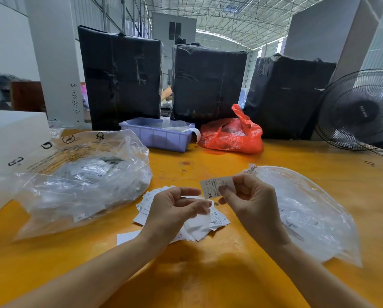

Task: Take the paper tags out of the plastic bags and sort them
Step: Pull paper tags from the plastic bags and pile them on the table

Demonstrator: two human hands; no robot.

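Right hand (250, 201) pinching XS paper tag (215, 187); left hand (175, 207) loosely curled, empty, above tag pile (215, 218)

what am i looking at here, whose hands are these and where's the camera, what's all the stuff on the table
There is no machine here: a person wears one camera on the head, looking down at their own two hands over an orange table. The right hand pinches one paper tag marked XS. The left hand hovers with loosely curled fingers over a loose pile of tags; whether it holds one is unclear. A full plastic bag of tags lies to the left, a flatter clear bag to the right. Behind stand a purple bin, a red bag, black wrapped boxes and a fan.
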